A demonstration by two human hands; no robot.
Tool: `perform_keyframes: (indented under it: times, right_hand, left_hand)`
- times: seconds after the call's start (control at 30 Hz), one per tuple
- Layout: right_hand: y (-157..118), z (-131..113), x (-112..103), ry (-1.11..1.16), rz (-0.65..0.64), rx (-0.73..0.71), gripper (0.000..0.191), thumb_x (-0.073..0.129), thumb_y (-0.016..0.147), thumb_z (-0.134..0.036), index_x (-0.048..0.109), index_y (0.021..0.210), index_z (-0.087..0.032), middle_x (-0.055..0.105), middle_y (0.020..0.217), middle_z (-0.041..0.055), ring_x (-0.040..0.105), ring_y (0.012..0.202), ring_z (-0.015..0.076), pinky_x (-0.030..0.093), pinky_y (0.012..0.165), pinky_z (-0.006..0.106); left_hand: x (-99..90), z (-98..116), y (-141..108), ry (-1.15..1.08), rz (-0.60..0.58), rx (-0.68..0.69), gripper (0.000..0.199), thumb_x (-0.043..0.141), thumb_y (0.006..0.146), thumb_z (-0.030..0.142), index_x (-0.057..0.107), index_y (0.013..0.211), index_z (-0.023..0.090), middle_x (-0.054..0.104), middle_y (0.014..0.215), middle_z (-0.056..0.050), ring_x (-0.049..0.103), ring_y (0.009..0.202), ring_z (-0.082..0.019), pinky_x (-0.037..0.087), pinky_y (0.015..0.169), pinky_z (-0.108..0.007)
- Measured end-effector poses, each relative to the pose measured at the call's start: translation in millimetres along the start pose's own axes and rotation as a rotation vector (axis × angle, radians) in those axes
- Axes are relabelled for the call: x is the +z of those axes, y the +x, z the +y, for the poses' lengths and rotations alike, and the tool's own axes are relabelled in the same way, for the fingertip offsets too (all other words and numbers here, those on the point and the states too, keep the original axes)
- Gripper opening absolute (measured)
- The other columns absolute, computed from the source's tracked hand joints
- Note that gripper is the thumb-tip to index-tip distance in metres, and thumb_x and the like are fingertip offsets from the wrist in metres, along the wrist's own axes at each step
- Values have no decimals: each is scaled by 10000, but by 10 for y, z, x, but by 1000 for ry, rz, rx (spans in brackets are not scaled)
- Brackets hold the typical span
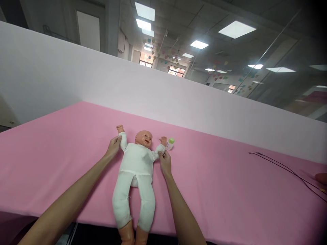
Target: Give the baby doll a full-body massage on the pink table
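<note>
Lying face up on a pink cloth (63, 149) that covers a table, a baby doll (135, 170) in a white one-piece suit stretches toward the viewer, its head away from the camera and its bare plastic feet hanging over the near edge of the cloth. Both of its arms are raised and spread out to the sides. The person's left hand (113, 147) reaches in from the lower left and pinches the white sleeve on the doll's arm on that side, fingertips closed on the fabric just below the doll's small bare fist. The right hand (165, 162) comes in from below and grips the other sleeve near the doll's wrist, fingers closed around the cloth. Both forearms are bare and extend from the bottom of the view on either side of the doll's legs. Just beside the doll's hand on the right side lies a small white bottle with a green cap (170, 143), close to the right hand's fingertips but not held by it. A thin black cord (286, 168) trails across the cloth far off to the right, well apart from the doll. Behind the table stands a plain white partition (102, 81), and above it ceiling light panels (236, 29) glow.
</note>
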State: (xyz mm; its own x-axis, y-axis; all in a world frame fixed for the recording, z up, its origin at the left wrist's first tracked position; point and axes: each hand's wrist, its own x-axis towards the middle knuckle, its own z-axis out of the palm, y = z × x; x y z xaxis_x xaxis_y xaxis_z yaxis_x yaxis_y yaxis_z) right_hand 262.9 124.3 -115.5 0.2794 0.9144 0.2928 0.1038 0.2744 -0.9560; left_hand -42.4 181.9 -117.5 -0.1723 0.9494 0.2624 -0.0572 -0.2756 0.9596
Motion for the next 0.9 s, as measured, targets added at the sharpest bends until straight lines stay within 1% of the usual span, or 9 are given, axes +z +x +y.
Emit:
perform_keyframes:
  times: [0.13, 0.3, 0.37, 0.43, 0.53, 0.63, 0.7, 0.77, 0.9]
  right_hand:
    - [90, 89, 75, -119, -96, 85, 553, 654, 817, -715, 615, 728, -171, 579, 655, 8, 488, 622, 159, 363, 569, 270]
    - [215, 160, 82, -232, -111, 222, 605, 684, 750, -734, 671, 690, -132, 608, 636, 32, 503, 613, 165, 338, 558, 269]
    - [218, 152, 57, -168, -122, 218, 593, 718, 747, -714, 709, 753, -121, 653, 685, 44, 544, 641, 177, 376, 575, 268]
    - [197, 129, 3, -39, -172, 196, 545, 785, 745, -643, 753, 915, -126, 714, 798, 53, 600, 707, 193, 445, 628, 273]
    - [157, 103, -127, 139, -281, 210, 490, 892, 689, -439, 771, 1090, -183, 762, 1017, 69, 670, 877, 221, 535, 787, 315]
    - [138, 126, -254, 188, -345, 207, 305, 875, 628, -283, 807, 916, -210, 757, 1134, 80, 680, 1039, 253, 543, 933, 374]
    - [137, 161, -307, 158, -404, 187, 99, 815, 626, -245, 781, 709, -203, 758, 1105, 88, 679, 1080, 270, 529, 979, 398]
    - [140, 193, -332, 117, -475, 173, 78, 756, 634, -229, 726, 569, -198, 760, 1050, 97, 686, 1074, 275, 518, 1005, 413]
    - [140, 200, -307, 111, -438, 152, 41, 749, 624, -239, 743, 601, -206, 762, 1065, 95, 684, 1077, 278, 521, 997, 408]
  left_hand:
    - [79, -37, -56, 412, -80, -11, 537, 377, 952, 676, 463, 667, 229, 538, 642, -17, 485, 629, -180, 351, 615, -299]
    - [77, -47, -70, 532, -128, -77, 568, 419, 961, 623, 478, 561, 226, 511, 535, -17, 447, 540, -174, 262, 570, -303]
    - [31, -30, -49, 457, -158, -90, 585, 455, 944, 666, 519, 580, 213, 534, 559, -21, 458, 551, -169, 275, 570, -298]
    - [-47, 4, -23, 246, -237, -108, 533, 613, 862, 690, 654, 726, 177, 651, 708, -49, 553, 656, -189, 374, 618, -292]
    - [-209, 72, 5, -45, -389, -145, 508, 874, 680, 542, 763, 990, 156, 743, 983, -101, 652, 876, -243, 502, 788, -335]
    - [-356, 121, 14, -45, -569, -159, 330, 909, 630, 408, 811, 841, 174, 741, 1040, -127, 669, 923, -260, 535, 827, -377]
    - [-414, 138, 13, 24, -702, -130, 198, 878, 637, 369, 813, 697, 192, 732, 1087, -145, 677, 986, -278, 546, 875, -403]
    - [-439, 155, 6, 83, -789, -91, 144, 838, 656, 348, 801, 612, 216, 727, 1109, -145, 675, 1053, -290, 541, 941, -417]
    - [-415, 196, -27, 113, -761, -84, 136, 823, 656, 350, 816, 661, 215, 733, 1144, -142, 667, 1114, -311, 530, 971, -413]
